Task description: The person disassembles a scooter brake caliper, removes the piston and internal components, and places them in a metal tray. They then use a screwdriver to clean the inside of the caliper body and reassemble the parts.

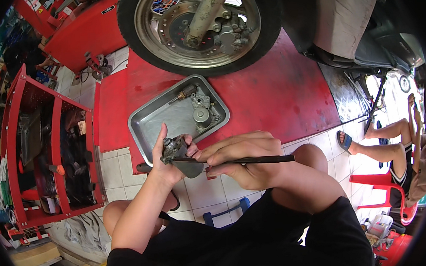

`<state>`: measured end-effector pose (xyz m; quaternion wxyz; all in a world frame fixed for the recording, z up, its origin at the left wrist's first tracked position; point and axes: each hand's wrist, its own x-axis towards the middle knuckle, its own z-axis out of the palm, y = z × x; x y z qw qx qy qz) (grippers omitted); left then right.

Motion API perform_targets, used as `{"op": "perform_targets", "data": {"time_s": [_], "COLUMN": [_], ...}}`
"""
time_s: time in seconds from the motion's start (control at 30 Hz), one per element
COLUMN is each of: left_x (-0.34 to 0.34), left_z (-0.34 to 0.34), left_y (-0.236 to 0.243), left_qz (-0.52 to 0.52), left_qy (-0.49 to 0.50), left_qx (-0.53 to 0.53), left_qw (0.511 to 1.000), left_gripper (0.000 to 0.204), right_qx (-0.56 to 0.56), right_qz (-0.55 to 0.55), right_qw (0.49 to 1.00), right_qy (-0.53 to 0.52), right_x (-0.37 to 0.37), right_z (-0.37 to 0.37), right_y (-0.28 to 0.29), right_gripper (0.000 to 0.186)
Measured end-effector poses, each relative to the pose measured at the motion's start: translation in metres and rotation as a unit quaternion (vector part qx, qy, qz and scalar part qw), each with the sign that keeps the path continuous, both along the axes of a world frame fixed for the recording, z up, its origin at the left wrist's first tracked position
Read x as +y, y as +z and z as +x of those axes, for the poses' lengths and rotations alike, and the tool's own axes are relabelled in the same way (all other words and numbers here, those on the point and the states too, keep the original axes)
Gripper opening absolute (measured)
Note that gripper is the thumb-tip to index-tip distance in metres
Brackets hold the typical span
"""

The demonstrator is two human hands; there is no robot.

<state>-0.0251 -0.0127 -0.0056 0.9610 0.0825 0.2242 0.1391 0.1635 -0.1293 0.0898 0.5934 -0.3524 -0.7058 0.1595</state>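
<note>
Two grips: cradling metal part [175, 148] in left fingers [162, 137], likely for steadiness; clasping dark bar [270, 159] in right fingers [241, 149] (by near edge of tray [155, 115], perhaps for easy reach).

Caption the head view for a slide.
Left hand holding a metal part, right hand a slim dark tool, near a tray.

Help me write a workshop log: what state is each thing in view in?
Left hand: holding the metal part.
Right hand: gripping the dark tool.
Metal part: held up.
Dark tool: one end at the metal part; contact unclear.
Tray: open, partly filled with loose parts.
Wheel: mounted on its fork.
Red rack: open-fronted, stocked.
Red chair: occupied.
</note>
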Motion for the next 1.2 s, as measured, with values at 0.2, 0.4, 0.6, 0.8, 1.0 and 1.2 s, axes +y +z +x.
{"op": "perform_targets", "data": {"time_s": [0.2,0.4,0.6,0.8,1.0,1.2], "left_x": [-0.003,-0.001,-0.008,-0.006,-0.006,-0.009], "left_z": [0.007,0.006,0.009,0.005,0.002,0.003], "left_y": [0.005,0.005,0.013,0.004,0.002,0.012], "left_qz": [-0.008,-0.019,-0.030,-0.009,0.028,0.037], "left_qy": [0.000,0.014,0.111,0.181,0.178,0.220], "left_qx": [0.013,0.016,0.149,0.223,0.232,0.266], "left_qw": [1.000,1.000,0.982,0.958,0.956,0.938], "left_gripper": [0.074,0.074,0.069,0.066,0.063,0.059], "right_qx": [0.014,-0.008,-0.044,-0.077,-0.088,-0.101], "right_qz": [0.012,0.013,0.027,0.019,0.028,0.038], "right_qw": [1.000,1.000,0.998,0.997,0.995,0.994], "right_qy": [-0.010,-0.014,-0.025,-0.009,-0.020,0.007], "right_x": [-0.001,-0.001,-0.001,-0.001,0.002,0.003], "right_z": [0.000,0.003,0.006,0.002,-0.002,-0.006], "right_y": [-0.002,0.001,0.003,0.003,0.000,-0.003], "right_gripper": [0.022,0.021,0.020,0.026,0.026,0.026]}}
